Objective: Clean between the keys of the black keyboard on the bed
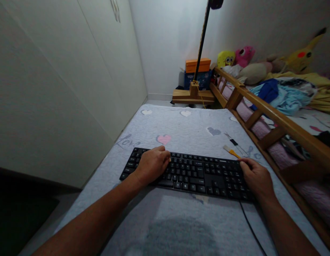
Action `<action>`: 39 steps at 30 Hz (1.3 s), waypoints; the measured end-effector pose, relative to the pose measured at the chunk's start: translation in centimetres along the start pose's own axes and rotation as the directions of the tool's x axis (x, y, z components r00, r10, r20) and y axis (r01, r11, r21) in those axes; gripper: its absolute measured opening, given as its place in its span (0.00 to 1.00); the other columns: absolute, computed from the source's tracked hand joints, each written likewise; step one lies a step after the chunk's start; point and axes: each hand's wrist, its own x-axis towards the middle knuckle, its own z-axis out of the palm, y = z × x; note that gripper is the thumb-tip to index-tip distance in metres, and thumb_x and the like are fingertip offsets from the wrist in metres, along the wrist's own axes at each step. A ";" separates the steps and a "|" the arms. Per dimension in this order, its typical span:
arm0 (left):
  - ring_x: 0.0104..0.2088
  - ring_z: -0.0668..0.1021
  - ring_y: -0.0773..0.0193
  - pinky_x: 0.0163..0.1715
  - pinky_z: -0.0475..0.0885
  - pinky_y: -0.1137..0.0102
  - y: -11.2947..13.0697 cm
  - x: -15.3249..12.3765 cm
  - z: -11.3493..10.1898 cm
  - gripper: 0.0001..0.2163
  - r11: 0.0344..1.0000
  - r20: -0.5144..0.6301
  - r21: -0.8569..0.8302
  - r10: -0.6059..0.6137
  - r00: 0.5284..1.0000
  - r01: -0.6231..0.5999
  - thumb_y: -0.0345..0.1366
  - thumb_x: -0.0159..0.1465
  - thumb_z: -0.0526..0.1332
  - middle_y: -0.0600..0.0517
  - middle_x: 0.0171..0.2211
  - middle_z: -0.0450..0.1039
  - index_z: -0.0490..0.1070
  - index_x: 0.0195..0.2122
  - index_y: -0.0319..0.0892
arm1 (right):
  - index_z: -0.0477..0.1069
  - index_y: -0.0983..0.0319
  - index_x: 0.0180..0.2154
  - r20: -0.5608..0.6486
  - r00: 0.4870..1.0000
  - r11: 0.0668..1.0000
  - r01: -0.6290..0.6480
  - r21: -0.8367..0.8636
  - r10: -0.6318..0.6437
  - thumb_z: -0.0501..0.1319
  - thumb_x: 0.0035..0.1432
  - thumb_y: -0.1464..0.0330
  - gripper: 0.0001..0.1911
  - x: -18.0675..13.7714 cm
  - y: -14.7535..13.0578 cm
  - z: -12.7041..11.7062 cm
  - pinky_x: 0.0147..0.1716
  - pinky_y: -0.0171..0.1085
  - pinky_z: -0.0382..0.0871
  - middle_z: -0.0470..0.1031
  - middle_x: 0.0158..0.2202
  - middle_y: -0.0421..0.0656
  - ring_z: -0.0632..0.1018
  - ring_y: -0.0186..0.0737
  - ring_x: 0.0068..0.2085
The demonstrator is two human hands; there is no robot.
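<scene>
Currently the keyboard (197,174) lies flat at lower centre. The left hand (152,165) rests curled on its keys, grip unclear; the right hand (257,177) clasps its right end. Steady both ends evenly, clear of the brush (231,152).

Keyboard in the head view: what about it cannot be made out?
Head view:
1. Legends on the keyboard: too small to read.
2. Keys under the left hand and right hand: covered by them.
3. Cable: bottom edge cuts it off.
4. Grip of either hand: fingers curl out of sight.
</scene>
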 end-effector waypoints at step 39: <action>0.35 0.78 0.63 0.38 0.70 0.69 1.5 1.4 -1.7 0.07 0.964 -0.040 -0.252 0.077 0.996 -0.085 0.34 0.66 0.61 0.50 0.34 0.77 0.79 0.34 0.43 | 0.79 0.61 0.34 0.027 1.000 1.000 0.008 0.000 -0.008 0.55 0.52 0.56 0.20 -0.1 -0.1 -0.1 0.31 0.40 0.65 0.79 0.28 0.44 0.77 0.47 0.31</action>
